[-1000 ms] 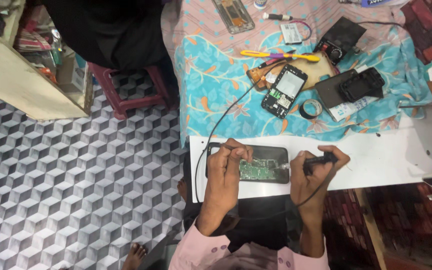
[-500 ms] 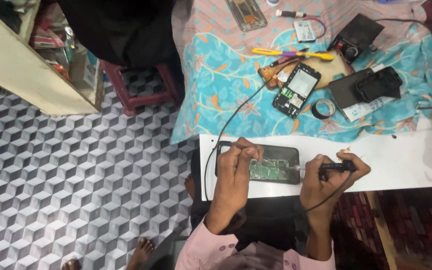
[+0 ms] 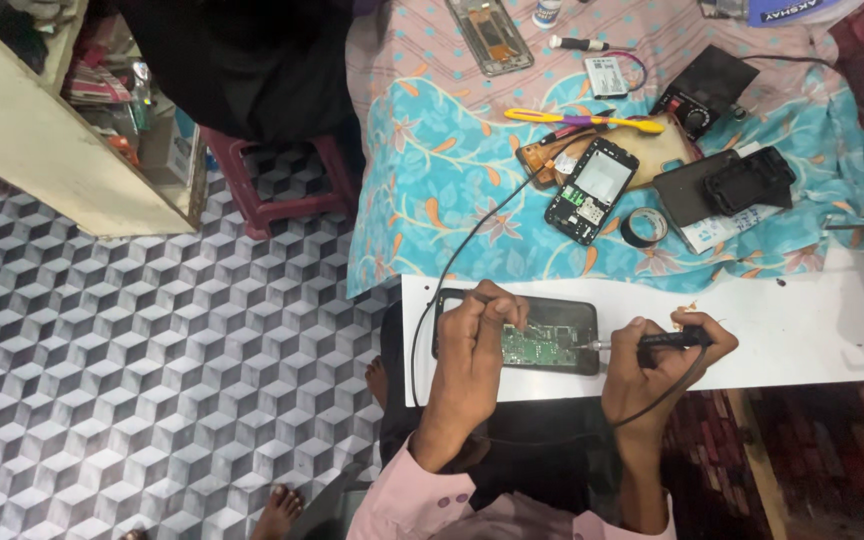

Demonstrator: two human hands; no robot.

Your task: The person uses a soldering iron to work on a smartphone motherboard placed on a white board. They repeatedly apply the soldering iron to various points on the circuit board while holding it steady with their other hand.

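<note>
An opened black phone [image 3: 552, 335] lies on a white board [image 3: 802, 330], its green circuit board exposed. My left hand [image 3: 477, 345] rests on the phone's left half, fingers pinched on a thin wire or tool at its top edge. A black soldering iron [image 3: 664, 341] is gripped in my right hand [image 3: 657, 365], with the metal tip touching the phone's right end. The iron's black cord runs down under my wrist.
Behind the board, a patterned blue cloth [image 3: 432, 170] holds another opened phone [image 3: 592, 190], black tape roll [image 3: 643, 227], yellow-purple tool [image 3: 582, 120], black cases [image 3: 742, 180] and a small black device [image 3: 707, 95]. A red stool [image 3: 272, 180] and a shelf [image 3: 62, 150] stand on the cube-patterned floor at left.
The view has shifted a little; both hands stay on the phone, and the soldering iron tip remains at the phone's right end.
</note>
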